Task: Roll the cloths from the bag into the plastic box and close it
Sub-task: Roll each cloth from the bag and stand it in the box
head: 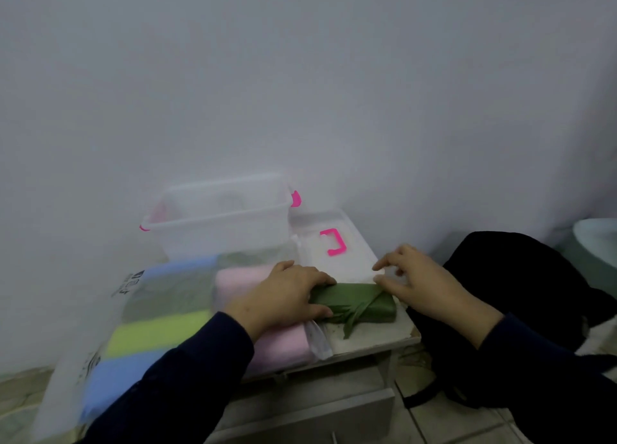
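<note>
A rolled green cloth lies on the small white table, a loose corner trailing toward me. My left hand grips its left end, thumb underneath and fingers over the top. My right hand hovers at the roll's right end with fingers spread, thumb touching the cloth. A clear plastic bag on the left holds folded cloths in blue, green, yellow and pink. The clear plastic box with pink latches stands open at the back. Its lid, with a pink handle, lies flat to the box's right.
A black backpack sits on the floor right of the table, against its edge. The white wall rises just behind the box. A drawer front shows below the tabletop. A pale rounded fixture sits at the far right.
</note>
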